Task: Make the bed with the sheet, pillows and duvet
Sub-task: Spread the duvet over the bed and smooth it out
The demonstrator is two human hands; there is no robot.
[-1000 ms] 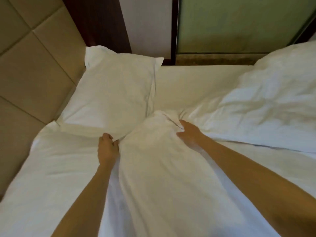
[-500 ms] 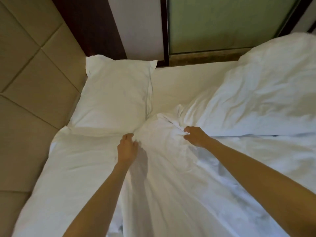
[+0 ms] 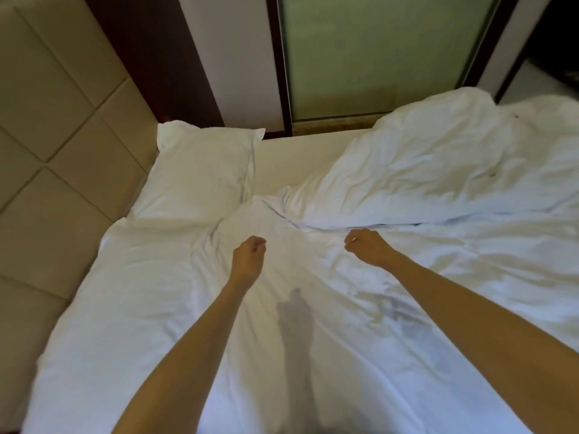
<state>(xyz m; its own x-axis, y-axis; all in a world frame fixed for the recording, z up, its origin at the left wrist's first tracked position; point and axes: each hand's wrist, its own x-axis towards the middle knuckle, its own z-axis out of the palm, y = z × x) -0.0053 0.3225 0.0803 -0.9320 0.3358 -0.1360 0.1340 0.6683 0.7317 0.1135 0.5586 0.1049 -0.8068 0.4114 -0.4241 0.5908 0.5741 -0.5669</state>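
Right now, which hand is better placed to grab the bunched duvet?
Right. The right hand is next to the duvet's near edge; the left hand is farther off, nearer the pillow.

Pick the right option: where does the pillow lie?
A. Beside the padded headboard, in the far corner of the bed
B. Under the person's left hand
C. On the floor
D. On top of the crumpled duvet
A: the pillow lies flat on the bed beside the padded headboard, in the far corner.

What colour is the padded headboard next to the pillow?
Beige, in large square panels; the padded headboard shows best at left in the head view.
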